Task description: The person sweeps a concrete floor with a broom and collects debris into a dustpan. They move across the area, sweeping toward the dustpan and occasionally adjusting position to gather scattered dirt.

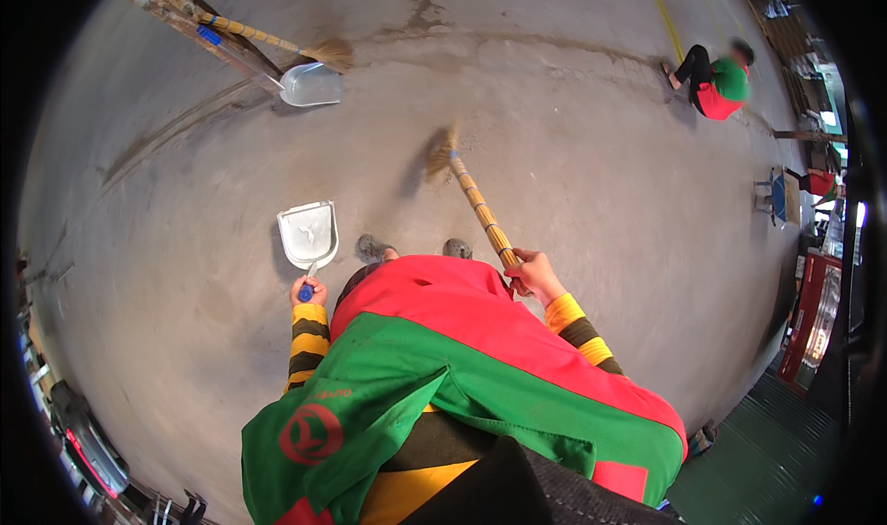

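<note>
My left hand (pixel 309 291) is closed round the blue-ended handle of a dustpan (pixel 309 234). The pan is white or pale metal, with a small light patch in its middle, and is out to the left of my feet. In my right hand (pixel 536 275) I grip a straw broom (pixel 482 213) by its yellowish bound handle. Its bristles reach forward to the concrete floor ahead of me, where they look slightly blurred. Broom and dustpan are well apart.
A second broom (pixel 254 33) and dustpan (pixel 312 85) lean by a rusty post (pixel 171 12) at the far left. At the far right a person (pixel 721 81) in red and green is low to the floor. A red cabinet-like thing (pixel 813 317) stands at the right edge.
</note>
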Available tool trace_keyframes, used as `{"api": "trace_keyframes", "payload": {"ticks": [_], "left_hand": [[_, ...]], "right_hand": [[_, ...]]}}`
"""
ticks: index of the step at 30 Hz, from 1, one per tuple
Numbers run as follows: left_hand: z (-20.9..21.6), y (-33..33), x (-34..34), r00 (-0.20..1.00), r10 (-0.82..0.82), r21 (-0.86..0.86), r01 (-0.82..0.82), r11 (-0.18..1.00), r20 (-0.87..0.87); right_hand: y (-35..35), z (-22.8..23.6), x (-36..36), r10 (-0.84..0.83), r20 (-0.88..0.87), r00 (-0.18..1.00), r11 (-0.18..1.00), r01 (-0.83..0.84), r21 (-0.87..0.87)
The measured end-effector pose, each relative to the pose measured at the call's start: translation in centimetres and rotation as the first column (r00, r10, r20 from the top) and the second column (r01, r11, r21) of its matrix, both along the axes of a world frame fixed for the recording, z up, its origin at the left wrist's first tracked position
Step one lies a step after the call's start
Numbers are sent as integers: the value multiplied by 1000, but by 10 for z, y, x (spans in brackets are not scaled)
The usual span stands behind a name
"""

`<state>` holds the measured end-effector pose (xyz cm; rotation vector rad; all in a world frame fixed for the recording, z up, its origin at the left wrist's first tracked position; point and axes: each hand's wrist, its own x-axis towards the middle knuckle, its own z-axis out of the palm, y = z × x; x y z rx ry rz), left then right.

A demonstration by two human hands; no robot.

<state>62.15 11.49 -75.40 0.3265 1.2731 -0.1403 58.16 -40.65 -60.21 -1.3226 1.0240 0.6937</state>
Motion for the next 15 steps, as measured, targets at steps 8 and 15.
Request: {"api": "trace_keyframes", "payload": {"ticks": [8, 15], "left_hand": [[23, -34, 1, 988, -151, 59, 149, 987, 19], [17, -43, -8, 960, -278, 33, 277, 960, 30]], "right_hand": [[-7, -25, 9, 340, 33, 940, 940, -339, -42], [-33, -66, -19, 296, -77, 952, 924, -306, -230]]}}
